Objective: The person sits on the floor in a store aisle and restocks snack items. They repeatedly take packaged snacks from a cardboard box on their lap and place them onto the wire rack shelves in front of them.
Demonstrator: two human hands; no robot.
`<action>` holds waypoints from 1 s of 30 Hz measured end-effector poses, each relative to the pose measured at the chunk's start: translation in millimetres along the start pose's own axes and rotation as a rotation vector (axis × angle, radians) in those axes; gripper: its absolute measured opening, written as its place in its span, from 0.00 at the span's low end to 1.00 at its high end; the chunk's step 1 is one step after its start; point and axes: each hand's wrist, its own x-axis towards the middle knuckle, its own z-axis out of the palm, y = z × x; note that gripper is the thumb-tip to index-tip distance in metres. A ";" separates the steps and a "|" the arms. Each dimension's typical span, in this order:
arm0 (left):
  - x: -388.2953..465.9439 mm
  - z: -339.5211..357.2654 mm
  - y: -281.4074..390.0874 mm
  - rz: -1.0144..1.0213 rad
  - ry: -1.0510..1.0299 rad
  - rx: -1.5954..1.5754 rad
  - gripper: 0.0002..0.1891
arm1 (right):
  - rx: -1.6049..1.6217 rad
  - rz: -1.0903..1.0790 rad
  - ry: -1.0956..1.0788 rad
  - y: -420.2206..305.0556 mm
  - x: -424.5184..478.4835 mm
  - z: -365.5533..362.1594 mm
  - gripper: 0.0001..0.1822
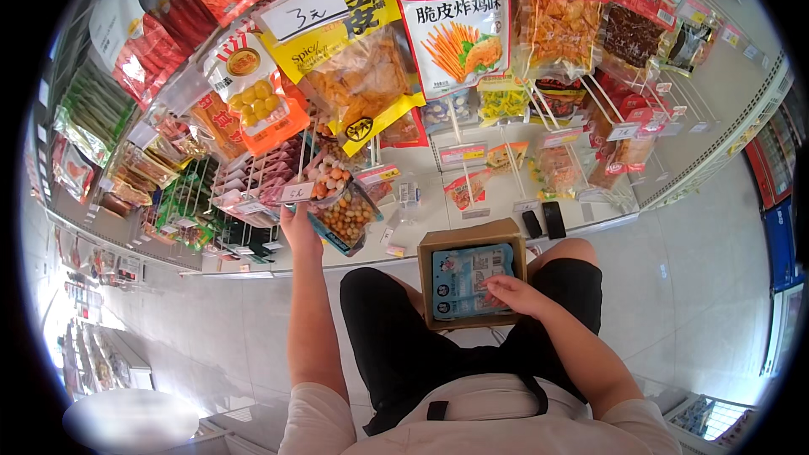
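My left hand [302, 234] is raised to the front of a display hook. Its fingertips meet the lower edge of a handwritten price tag [296, 193]; part of the grip is hidden. Right beside that hand hang clear-fronted bags of round snacks [344, 218] with dark blue edging. Between my knees stands an open cardboard box [471, 232], holding flat light-blue snack packets [468, 260] with printing on them. Over these packets lies my right hand [515, 296], fingers loosely bent, with nothing seen in its grasp.
Large snack bags hang overhead, among them a yellow bag [351, 54] and a red-and-white bag [456, 31]. Metal hooks [537, 101] project towards me. On the bottom shelf [430, 202] lie a black phone [553, 220], a small dark device [532, 224] and a clear plastic item [409, 202].
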 end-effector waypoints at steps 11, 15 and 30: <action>-1.7 -5.8 -3.0 -0.023 0.003 -0.033 0.11 | 0.036 -0.021 0.009 3.7 1.0 2.2 0.23; -3.2 -1.2 1.0 -0.024 0.006 0.012 0.11 | 0.033 -0.016 0.016 4.0 0.3 1.2 0.26; -6.3 3.8 -2.6 -0.014 0.011 0.018 0.11 | 0.029 -0.020 -0.004 4.5 0.8 0.1 0.24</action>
